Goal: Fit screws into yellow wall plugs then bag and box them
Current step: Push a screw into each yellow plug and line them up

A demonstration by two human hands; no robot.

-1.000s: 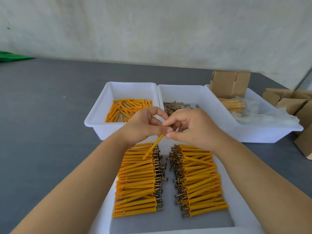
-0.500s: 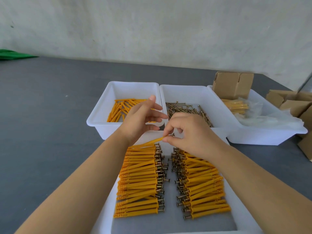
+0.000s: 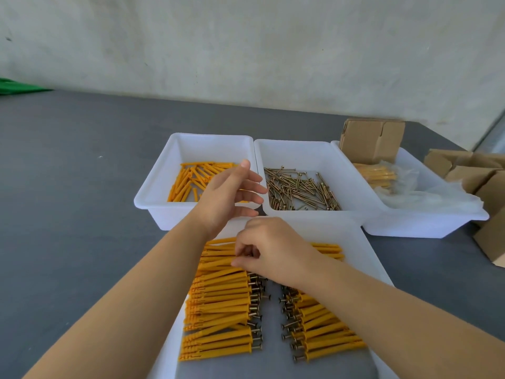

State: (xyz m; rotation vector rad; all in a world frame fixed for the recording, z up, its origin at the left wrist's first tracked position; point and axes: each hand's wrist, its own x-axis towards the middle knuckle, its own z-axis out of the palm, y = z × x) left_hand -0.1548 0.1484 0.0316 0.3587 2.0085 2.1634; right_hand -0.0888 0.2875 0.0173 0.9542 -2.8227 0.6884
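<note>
Two hands have split apart since a second ago, when both pinched one plug and screw together above the near tray. Left hand (image 3: 228, 196) now floats with fingers straight and spread, holding nothing, over the near rim of the plug bin (image 3: 153, 187) at about 11 o'clock. Right hand (image 3: 269, 248) has dropped to the far end of the left row (image 3: 221, 305) in the near tray (image 3: 366, 258); fingers are curled, thumb and forefinger pinched at the row's top. Likely setting down the finished piece, but the piece itself is hidden under the fingers, so I cannot say it is released.

Reading: one more assembly joins the stock; fitting goes on, and the left hand looks placed for the next loose plug (image 3: 191, 179).

Surroundings:
- Right row (image 3: 325, 332) of finished pieces lies opposite, heads facing the left row's heads across a bare strip.
- Screw bin (image 3: 336, 157) at 12 o'clock, a loose heap of screws (image 3: 300, 191) inside.
- Third bin (image 3: 426, 222) at 2 o'clock holds a bagged batch (image 3: 378, 175), clear plastic (image 3: 426, 196) and an upright carton (image 3: 370, 140).
- More cartons (image 3: 475, 173) at 3 o'clock on the grey table (image 3: 68, 187).
- Green item (image 3: 19, 87) at 10 o'clock, far edge.

Obstacles: none between left hand and plugs. Right forearm crosses the right row; a careless withdrawal could drag those pieces askew. Bagging and boxing remain for both rows.
</note>
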